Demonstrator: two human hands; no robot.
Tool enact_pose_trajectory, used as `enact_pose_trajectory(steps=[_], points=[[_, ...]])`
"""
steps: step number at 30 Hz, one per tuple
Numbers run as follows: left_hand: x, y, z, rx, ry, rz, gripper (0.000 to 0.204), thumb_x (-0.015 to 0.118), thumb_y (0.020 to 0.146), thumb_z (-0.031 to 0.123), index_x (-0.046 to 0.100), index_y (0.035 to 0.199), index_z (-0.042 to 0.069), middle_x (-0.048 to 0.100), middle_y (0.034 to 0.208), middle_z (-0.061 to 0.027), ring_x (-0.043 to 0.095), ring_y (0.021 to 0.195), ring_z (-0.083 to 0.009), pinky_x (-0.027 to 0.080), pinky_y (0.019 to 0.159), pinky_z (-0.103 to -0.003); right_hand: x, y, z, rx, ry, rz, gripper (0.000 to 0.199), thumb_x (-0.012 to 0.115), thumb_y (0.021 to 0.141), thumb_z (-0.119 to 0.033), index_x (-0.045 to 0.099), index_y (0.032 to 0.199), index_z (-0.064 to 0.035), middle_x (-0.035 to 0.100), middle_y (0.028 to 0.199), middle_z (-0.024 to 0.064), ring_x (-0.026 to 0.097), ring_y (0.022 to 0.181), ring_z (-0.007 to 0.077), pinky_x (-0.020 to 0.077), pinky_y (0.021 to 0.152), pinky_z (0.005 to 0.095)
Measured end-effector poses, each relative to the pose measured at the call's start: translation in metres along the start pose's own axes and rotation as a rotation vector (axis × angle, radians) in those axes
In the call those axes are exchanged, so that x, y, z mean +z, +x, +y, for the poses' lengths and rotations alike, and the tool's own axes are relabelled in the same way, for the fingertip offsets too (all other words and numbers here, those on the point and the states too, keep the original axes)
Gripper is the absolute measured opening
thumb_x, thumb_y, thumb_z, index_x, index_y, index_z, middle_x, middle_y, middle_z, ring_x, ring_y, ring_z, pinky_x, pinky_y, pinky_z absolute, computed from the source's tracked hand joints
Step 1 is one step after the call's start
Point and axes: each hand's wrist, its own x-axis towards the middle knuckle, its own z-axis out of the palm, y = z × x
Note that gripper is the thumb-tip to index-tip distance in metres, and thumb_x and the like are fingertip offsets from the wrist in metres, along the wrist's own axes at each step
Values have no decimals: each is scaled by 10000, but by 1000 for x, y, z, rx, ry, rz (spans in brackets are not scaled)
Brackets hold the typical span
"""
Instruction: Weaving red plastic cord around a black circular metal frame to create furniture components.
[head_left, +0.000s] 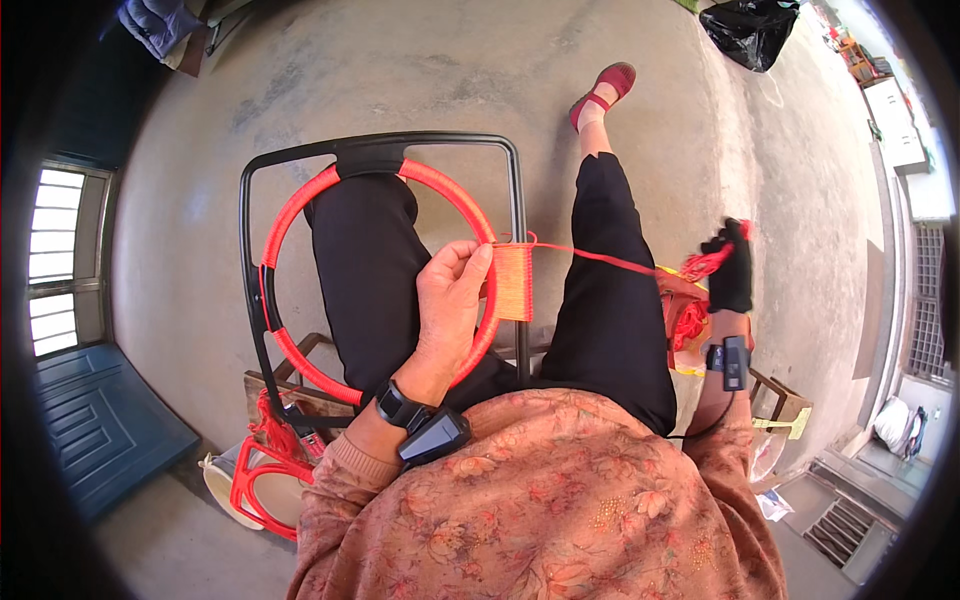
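A black metal frame (384, 137) with a round ring (292, 212) mostly wrapped in red cord rests across my lap. Orange-red woven cord (514, 284) joins the ring's right side to the frame's right bar. Where ring and weave meet, my left hand (450, 300) pinches the cord between thumb and fingers; the exact grip is partly hidden. From the weave a red cord (600, 259) runs taut to the right. Out there my right hand (732, 272), in a black glove and slightly blurred, is closed around a bunch of the red cord (706, 264).
Below the right hand, a red stool-like thing (678, 300) bears more red cord. At lower left are red plastic-looking loops (262, 490) and a wooden piece (265, 392). A black plastic bag (750, 32) lies on the concrete floor (480, 80), far right. A blue panel (118, 425) stands left.
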Motion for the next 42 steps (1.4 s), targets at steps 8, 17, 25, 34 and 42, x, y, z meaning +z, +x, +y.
enact_pose_trajectory(steps=[8,17,25,34,42], points=[[1,-2,2,-12,-22,13,132,616,981,149,628,1001,18,665,875,-10,611,758,-57,523,694,-230,180,-100,34,344,-622,-690,192,498,970,-125,590,1113,-37,664,1031,104,652,904,200,490,686,273],[-4,2,-1,-68,-16,-61,226,527,1025,207,591,1098,3,672,991,-76,663,861,-148,560,775,-302,209,-93,27,551,283,-233,200,504,1016,-273,541,998,-77,647,1023,95,646,1025,256,462,599,255],[4,-8,7,-257,-173,-294,360,379,1069,281,518,1192,-28,666,1024,-214,693,930,-306,571,841,-406,200,-73,48,568,490,-453,240,500,1008,-252,479,819,-106,372,683,-10,430,618,134,367,519,251],[-4,-1,0,-36,40,-56,274,486,1037,252,542,1172,21,654,1009,-92,656,854,-177,541,730,-313,195,-49,25,23,-819,-198,296,656,917,-220,606,1122,-12,690,952,142,682,799,255,524,675,320],[-1,-8,13,224,113,38,390,444,1037,311,508,1282,14,641,1103,-88,629,972,-161,530,797,-322,270,-110,-9,-1263,-1255,-863,246,620,852,-33,635,1097,-43,638,1135,128,643,1023,286,540,822,365]])
